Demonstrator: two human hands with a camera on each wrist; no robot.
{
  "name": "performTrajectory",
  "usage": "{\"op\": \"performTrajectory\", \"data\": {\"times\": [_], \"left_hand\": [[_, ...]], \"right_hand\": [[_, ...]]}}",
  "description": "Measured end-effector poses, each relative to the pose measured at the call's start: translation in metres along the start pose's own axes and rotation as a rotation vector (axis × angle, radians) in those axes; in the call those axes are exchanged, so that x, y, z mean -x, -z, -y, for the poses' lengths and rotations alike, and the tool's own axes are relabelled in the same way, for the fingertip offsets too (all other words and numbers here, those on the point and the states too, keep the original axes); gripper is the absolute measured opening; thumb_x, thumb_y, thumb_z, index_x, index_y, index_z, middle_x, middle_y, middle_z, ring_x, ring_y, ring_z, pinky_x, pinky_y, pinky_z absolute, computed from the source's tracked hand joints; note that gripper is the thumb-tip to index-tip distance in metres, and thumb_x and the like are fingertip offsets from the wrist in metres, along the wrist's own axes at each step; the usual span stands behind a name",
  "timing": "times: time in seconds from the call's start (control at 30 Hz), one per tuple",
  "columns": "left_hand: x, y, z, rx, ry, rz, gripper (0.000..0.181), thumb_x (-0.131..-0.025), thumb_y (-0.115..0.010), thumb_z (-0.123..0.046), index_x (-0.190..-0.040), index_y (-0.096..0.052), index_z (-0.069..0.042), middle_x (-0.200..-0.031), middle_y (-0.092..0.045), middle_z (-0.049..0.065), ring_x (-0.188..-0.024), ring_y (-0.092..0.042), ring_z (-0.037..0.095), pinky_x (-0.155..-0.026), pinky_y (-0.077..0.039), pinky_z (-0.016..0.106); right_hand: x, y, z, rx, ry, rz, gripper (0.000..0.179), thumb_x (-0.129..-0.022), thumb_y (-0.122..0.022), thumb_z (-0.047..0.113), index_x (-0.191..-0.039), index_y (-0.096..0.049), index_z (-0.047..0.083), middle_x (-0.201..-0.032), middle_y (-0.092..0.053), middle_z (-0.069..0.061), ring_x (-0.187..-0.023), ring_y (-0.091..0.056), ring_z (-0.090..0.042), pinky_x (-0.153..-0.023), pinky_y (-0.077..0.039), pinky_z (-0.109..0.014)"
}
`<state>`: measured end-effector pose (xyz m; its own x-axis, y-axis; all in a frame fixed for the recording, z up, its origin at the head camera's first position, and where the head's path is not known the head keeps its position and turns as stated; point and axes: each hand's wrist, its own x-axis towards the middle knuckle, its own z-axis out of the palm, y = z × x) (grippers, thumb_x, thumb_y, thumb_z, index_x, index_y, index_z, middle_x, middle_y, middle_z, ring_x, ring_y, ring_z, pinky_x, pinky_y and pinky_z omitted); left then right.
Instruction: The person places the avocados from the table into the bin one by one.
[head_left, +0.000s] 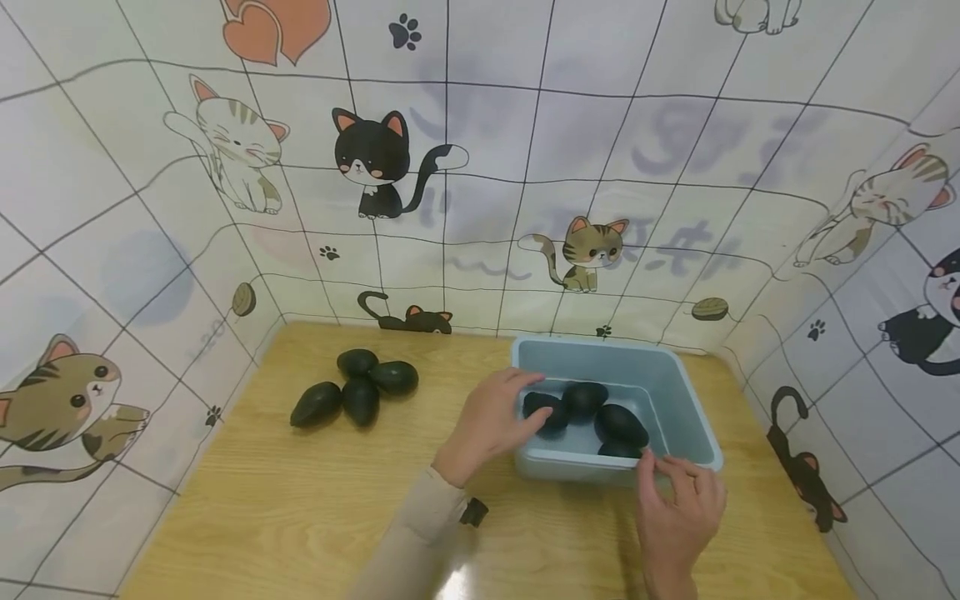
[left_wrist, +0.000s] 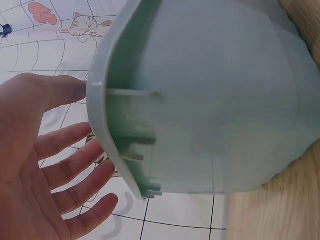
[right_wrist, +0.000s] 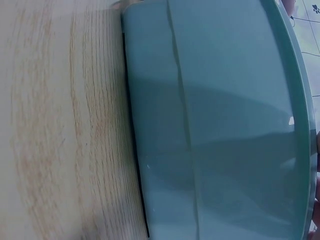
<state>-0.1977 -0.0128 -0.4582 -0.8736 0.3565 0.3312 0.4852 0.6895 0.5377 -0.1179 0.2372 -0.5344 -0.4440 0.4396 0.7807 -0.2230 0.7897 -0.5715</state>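
Observation:
Several dark green avocados [head_left: 583,402] lie in a light blue plastic bin [head_left: 611,468]. My left hand [head_left: 491,421] reaches over the bin's left rim with its fingers apart, and its thumb overlaps the leftmost avocado [head_left: 536,403] in the head view. The left wrist view shows that hand's palm [left_wrist: 25,175] and spread fingers beside the rim, holding nothing. At the front right rim is my right hand [head_left: 682,508], bent, with fingertips right at the edge close to another avocado [head_left: 621,427]. The right wrist view shows mostly the bin's outer wall [right_wrist: 225,125].
More avocados [head_left: 362,402] sit grouped on the wooden table [head_left: 300,508], left of the bin. Cat-patterned wall covering [head_left: 480,200] encloses the table at the back and both sides. A small black object [head_left: 474,512] is at the left cuff.

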Motion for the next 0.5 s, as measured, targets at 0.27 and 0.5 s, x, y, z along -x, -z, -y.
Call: {"op": "performTrajectory", "data": {"times": [0.27,0.5], "left_hand": [[0.006,0.002,0.009,0.005,0.042,-0.027,0.047,-0.098,-0.075,-0.041,-0.139,-0.071,-0.016,-0.141,-0.070,0.004,-0.132,-0.065,0.025,-0.109,-0.056,0.044],[0.010,0.002,0.019,0.018,0.065,-0.050,0.047,-0.099,-0.073,-0.043,-0.138,-0.071,-0.018,-0.140,-0.070,0.004,-0.132,-0.065,0.026,-0.109,-0.056,0.046]], "right_hand": [[0.000,0.000,0.001,0.003,-0.003,0.004,0.016,-0.086,-0.083,0.006,-0.081,-0.076,-0.008,-0.089,-0.070,-0.022,-0.089,-0.056,-0.040,-0.089,-0.030,-0.021],[0.001,0.001,0.001,0.037,-0.021,0.024,0.016,-0.088,-0.083,0.007,-0.084,-0.076,-0.008,-0.091,-0.069,-0.022,-0.091,-0.056,-0.040,-0.090,-0.029,-0.021]]}}
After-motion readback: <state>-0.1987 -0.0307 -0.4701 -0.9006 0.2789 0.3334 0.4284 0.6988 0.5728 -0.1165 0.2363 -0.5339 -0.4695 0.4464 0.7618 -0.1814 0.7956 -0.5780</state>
